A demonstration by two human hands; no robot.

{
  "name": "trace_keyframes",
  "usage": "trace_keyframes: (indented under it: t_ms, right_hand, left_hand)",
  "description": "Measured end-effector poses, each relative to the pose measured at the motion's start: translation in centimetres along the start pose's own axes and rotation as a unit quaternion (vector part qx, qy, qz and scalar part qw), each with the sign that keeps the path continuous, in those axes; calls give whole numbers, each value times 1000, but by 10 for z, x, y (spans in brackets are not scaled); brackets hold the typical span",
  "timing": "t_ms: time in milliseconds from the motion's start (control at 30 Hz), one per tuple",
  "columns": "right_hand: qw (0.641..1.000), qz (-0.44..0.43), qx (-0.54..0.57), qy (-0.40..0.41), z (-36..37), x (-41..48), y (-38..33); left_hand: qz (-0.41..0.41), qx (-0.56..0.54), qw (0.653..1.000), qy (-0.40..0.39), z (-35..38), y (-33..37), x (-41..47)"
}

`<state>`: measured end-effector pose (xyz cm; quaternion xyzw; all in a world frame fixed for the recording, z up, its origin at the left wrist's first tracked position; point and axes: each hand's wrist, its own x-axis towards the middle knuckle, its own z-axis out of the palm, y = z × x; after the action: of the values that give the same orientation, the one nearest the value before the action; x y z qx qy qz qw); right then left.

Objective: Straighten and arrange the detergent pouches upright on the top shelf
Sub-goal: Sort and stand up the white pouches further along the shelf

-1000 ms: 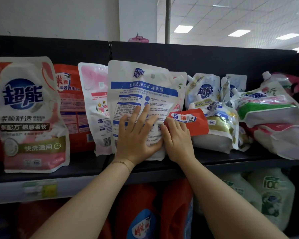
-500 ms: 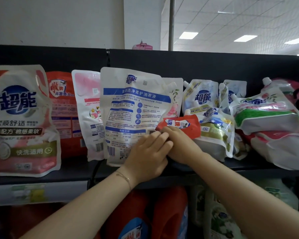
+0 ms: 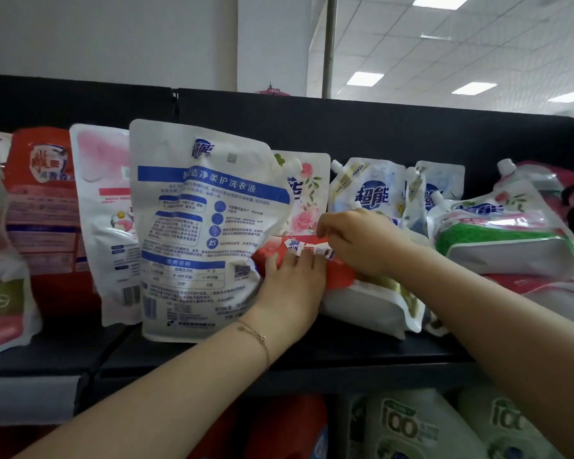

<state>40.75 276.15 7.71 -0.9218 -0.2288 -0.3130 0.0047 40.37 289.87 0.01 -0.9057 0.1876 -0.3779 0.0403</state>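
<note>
A small red pouch [image 3: 340, 273] lies on its side in the middle of the black top shelf [image 3: 362, 351], on top of a slumped white-and-olive pouch [image 3: 371, 303]. My left hand [image 3: 294, 286] grips the red pouch from below and the left; my right hand [image 3: 362, 241] grips its top edge from the right. Just left of it a large white pouch with blue print [image 3: 199, 233] stands upright, back side out. Behind stands a rose-print pouch [image 3: 307, 197].
Further left stand a white-pink pouch [image 3: 105, 207] and a red pouch [image 3: 43, 200]. To the right, a green-and-white pouch [image 3: 507, 233] and others lie toppled in a heap. Two white-blue pouches [image 3: 370, 190] lean against the back panel. Bottles fill the shelf below.
Both hands left the big white pouch and closed on the small red pouch, which is now lifted and turned. The camera moved closer and to the right.
</note>
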Motion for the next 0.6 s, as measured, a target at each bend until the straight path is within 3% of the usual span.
trace_keyframes:
  t_ms: [100,233,300,367,500,600]
  right_hand:
    - [1000,-12,5,0,-3,8,10]
    - [998,-49,27,35,-7,8,13]
    - [995,-78,28,53,-6,8,15]
    - [991,-98,36,86,-2,11,19]
    - [968,-131,75,198,0,19,19]
    - [942,-155,67,292,-2,23,15]
  left_hand:
    - [12,48,998,-28,2,-4,14]
    - [34,-74,992,-99,-11,-22,28]
    - [23,-132,988,-73,-12,-32,39]
    - [-44,-177,982,-46,-17,-34,45]
    - [-195,-345,916,66,-33,-16,53]
    - [-282,-431,853,84,-40,-6,66]
